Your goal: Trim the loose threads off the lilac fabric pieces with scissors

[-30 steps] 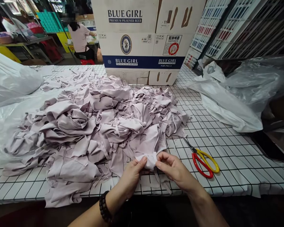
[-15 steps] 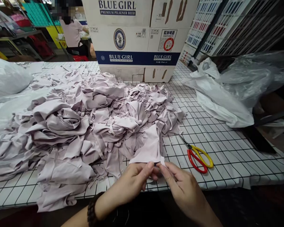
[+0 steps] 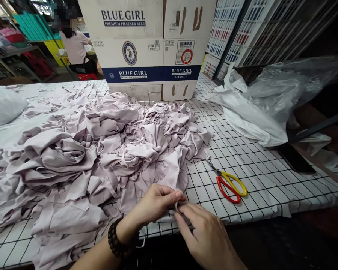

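My left hand (image 3: 159,202) pinches the near edge of a pale mauve fabric piece (image 3: 173,168) between thumb and fingers. The rest of that piece runs back over the heap of similar fabric pieces (image 3: 124,153). Close against it, my right hand (image 3: 204,232) has its fingertips closed at a narrow strip of the same edge; the exact grip is partly hidden. To the right of both hands, scissors (image 3: 227,182) with one red and one yellow handle lie on the table, blades pointing toward the heap.
A large white beer carton (image 3: 149,52) stands behind the heap on the grid-patterned tablecloth (image 3: 259,180). White plastic bags (image 3: 250,112) and a dark phone-like slab (image 3: 295,159) lie at the right. Another plastic bag (image 3: 5,105) is at the left. A person (image 3: 74,47) sits farther back.
The view has shifted a little to the right. My hands have drawn the fabric edge closer together, and the piece that was spread flat now looks gathered and folded. My right hand has turned lower.
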The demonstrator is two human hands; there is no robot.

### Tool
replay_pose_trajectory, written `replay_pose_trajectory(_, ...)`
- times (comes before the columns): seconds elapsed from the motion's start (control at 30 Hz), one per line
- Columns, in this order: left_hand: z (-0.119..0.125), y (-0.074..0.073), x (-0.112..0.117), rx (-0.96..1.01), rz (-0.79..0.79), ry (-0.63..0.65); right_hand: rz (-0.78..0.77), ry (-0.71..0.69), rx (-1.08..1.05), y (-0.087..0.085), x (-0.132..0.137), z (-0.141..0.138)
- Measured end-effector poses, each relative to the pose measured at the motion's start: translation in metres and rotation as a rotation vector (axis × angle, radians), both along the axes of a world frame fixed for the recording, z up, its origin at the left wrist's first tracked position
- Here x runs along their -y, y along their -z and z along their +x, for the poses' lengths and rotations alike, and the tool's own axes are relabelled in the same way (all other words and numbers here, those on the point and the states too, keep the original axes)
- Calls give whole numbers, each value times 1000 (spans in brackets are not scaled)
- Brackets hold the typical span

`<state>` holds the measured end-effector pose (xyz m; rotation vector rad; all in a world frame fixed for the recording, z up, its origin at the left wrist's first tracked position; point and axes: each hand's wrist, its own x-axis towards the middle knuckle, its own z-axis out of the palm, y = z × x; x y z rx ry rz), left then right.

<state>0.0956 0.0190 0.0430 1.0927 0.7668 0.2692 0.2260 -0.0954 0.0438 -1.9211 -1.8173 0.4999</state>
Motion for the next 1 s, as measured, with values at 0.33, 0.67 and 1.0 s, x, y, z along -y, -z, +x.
replay_pose_trajectory(0.33, -16, -37, -6, 309, -269, -115, 237, 306, 12, 44, -65, -19)
replay_pose_trajectory(0.67, -33, -43, 35, 381, -333, -33, 261, -202, -102, -32, -116, 41)
replay_pose_trajectory(1.0, -16, 5, 16, 70, 165, -278, -272, 541, 117, 28, -41, 160)
